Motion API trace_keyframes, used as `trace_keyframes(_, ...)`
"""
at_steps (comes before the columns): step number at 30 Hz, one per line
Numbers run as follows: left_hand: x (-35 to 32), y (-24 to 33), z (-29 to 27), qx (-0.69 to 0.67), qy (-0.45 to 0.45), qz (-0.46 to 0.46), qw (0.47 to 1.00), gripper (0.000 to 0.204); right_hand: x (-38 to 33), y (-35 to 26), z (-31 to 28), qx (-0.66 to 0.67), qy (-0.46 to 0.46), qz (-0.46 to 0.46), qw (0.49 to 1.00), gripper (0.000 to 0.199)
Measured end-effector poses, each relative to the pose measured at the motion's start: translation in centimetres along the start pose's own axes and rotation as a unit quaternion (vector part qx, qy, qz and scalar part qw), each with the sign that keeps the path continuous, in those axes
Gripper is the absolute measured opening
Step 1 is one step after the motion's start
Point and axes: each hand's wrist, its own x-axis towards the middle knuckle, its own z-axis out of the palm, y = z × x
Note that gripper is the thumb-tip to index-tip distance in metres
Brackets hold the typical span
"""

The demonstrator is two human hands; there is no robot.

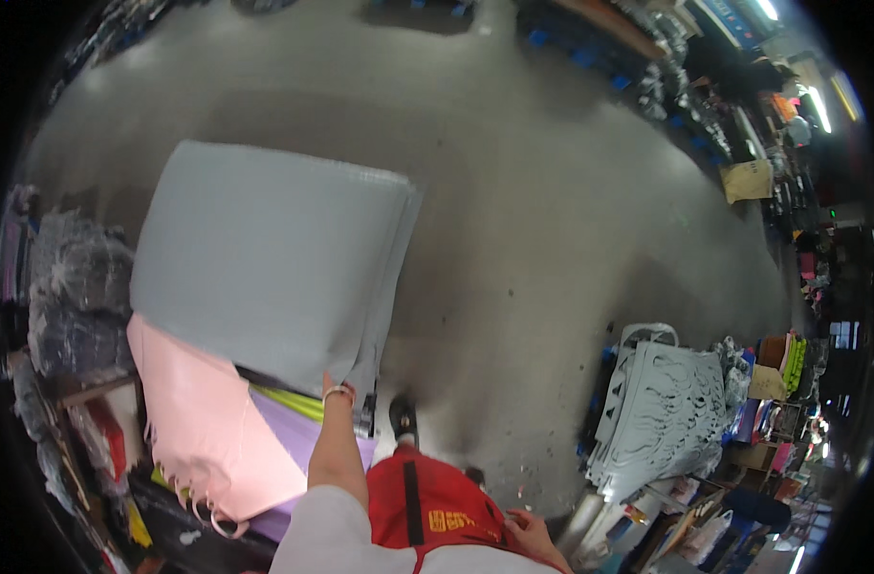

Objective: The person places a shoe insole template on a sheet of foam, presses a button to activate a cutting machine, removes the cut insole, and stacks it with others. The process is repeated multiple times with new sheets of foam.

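Grey sheets (270, 253) lie at your 11 o'clock; the step in hand appears to be handling their near right corner. Your left hand (338, 390) is there, closure unclear; your right hand (533, 533), by the red apron (399, 502), likewise. The next move calls for a firm edge hold, minding the pink sheet (212, 411) at 10 o'clock. Open floor (523, 239) extends toward 12 and 1 o'clock.

Tube lights (819, 109) glare upper right while edges bend darkly.

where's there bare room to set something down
Bare floor lies between the large grey sheets and the cut-out grey stack. It's crowded left, with wrapped bundles beside the pink sheet, and right, beyond that stack.
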Motion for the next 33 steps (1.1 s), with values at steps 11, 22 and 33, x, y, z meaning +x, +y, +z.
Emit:
trace_keyframes(11,-6.2,7.5,3.1,0.107,-0.101,0.014,0.989,0.03,3.5,3.5,-5.1,-0.229,0.111,-0.038,0.966,0.045)
trace_keyframes(22,-21.4,14.2,-1.8,-0.049,-0.192,0.125,0.972,0.04,17.7,12.6,-13.5,-0.152,0.078,-0.172,0.97,0.041)
trace_keyframes(33,-18.8,-5.0,-7.2,0.032,-0.094,0.182,0.978,0.043,19.3,10.7,-29.7,0.164,0.089,0.018,0.982,0.015)
